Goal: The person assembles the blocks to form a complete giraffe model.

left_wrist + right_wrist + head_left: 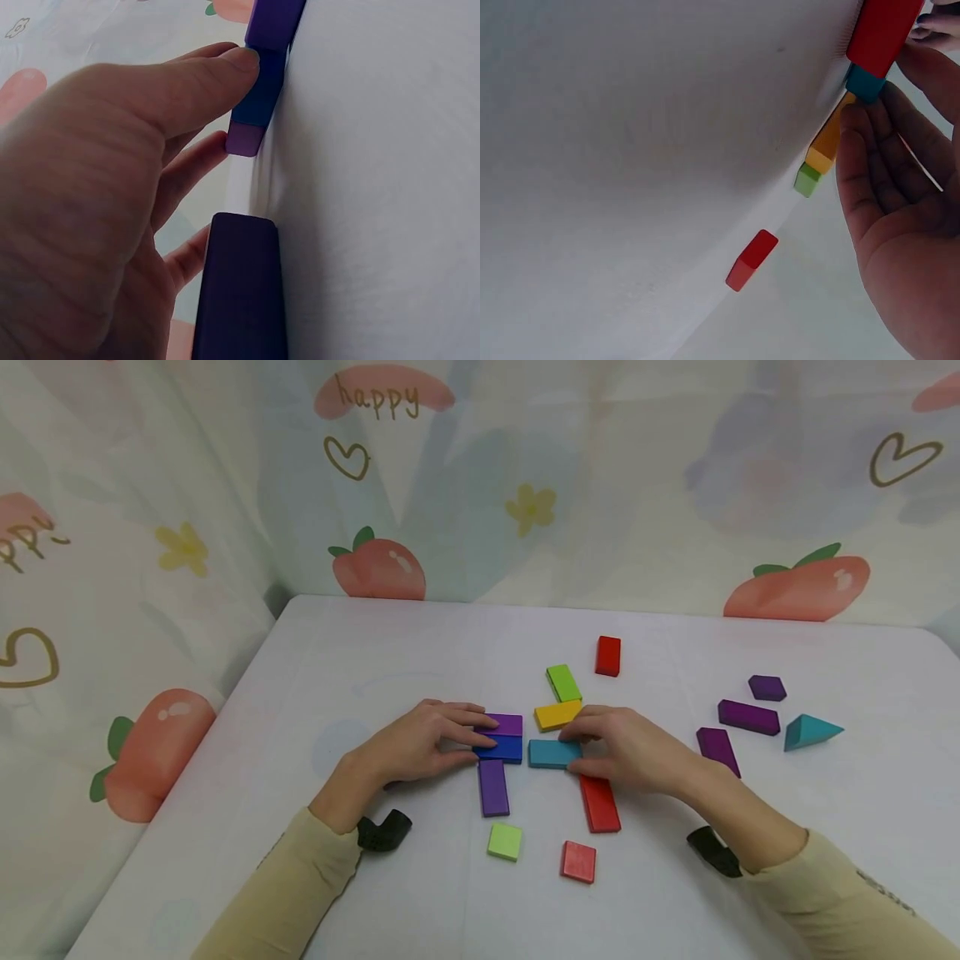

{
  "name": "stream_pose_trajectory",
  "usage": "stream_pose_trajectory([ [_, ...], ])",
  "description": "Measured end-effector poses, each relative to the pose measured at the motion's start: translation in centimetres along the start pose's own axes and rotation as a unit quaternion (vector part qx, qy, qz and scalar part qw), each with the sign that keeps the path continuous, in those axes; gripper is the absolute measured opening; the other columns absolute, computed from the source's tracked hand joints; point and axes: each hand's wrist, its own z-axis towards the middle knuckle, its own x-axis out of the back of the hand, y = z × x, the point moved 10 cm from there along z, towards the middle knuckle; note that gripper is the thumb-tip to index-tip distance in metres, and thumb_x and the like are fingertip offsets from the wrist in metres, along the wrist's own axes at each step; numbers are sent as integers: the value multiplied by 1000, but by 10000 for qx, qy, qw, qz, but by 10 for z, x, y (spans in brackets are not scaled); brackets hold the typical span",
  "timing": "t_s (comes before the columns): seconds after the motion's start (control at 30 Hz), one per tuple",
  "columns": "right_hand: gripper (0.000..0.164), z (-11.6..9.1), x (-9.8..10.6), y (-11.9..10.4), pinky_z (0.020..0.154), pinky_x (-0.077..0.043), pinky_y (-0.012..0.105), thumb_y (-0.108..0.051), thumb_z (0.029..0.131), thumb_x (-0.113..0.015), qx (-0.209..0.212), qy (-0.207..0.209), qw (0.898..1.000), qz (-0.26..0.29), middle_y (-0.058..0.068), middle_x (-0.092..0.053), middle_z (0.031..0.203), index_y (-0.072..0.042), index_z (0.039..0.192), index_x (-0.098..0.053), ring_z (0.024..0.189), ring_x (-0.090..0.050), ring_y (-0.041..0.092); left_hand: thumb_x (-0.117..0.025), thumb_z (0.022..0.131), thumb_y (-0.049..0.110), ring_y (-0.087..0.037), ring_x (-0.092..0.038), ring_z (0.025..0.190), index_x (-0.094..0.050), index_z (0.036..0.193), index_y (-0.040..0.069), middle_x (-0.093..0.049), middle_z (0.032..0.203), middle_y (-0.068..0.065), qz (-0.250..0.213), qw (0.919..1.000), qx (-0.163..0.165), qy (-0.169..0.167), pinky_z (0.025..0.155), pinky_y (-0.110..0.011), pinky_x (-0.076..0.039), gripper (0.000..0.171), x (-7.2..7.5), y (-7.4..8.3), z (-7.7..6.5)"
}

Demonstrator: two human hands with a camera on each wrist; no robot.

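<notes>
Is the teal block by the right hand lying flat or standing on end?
Flat: the head view shows the teal block with its long face up, the right hand at one end.

White-covered table, clock centred on teal bar lying flat. 12: yellow bar, then lime bar. 1: red block. About 3, further out: three dark purple blocks, teal wedge. Between 4 and 5: long red bar. 6: pinkish-red square block. 7: light-green square block. 8: purple bar. 9: blue bar, violet bar against its 12-o'clock side.
</notes>
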Motion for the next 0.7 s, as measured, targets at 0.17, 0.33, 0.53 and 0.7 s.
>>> stream_pose_trajectory([
  [0.17,32,2,-1,-3,91,-56,43,-18,89,-79,43,-36,10000,25,4,-67,117,-9,120,-72,110,-60,27,-72,96,19,-18,-44,139,-73,128,19,-58,142,4,-166,9998,-60,-73,113,-44,-36,32,-2,2,2],
  [0.33,32,3,-2,-4,89,-56,41,-18,89,-80,54,-30,10000,19,3,-66,114,-9,119,-72,108,-60,25,-72,96,18,-18,-44,139,-73,128,18,-58,142,3,-196,9997,-17,-110,113,-44,-36,32,-2,3,3],
  [0.53,32,2,-2,-4,91,-55,43,-17,90,-79,-11,-56,10000,53,4,-66,116,-9,120,-72,111,-60,27,-72,96,18,-18,-43,140,-73,128,19,-58,143,4,-193,9997,12,-128,114,-44,-36,32,-2,3,2],
  [0.7,32,3,-2,-4,92,-55,44,-17,90,-79,-10,-43,10000,63,4,-66,116,-9,120,-72,111,-60,27,-72,96,17,-17,-44,140,-73,127,18,-58,143,4,-289,9995,-17,-85,114,-42,-36,31,-1,2,2],
])
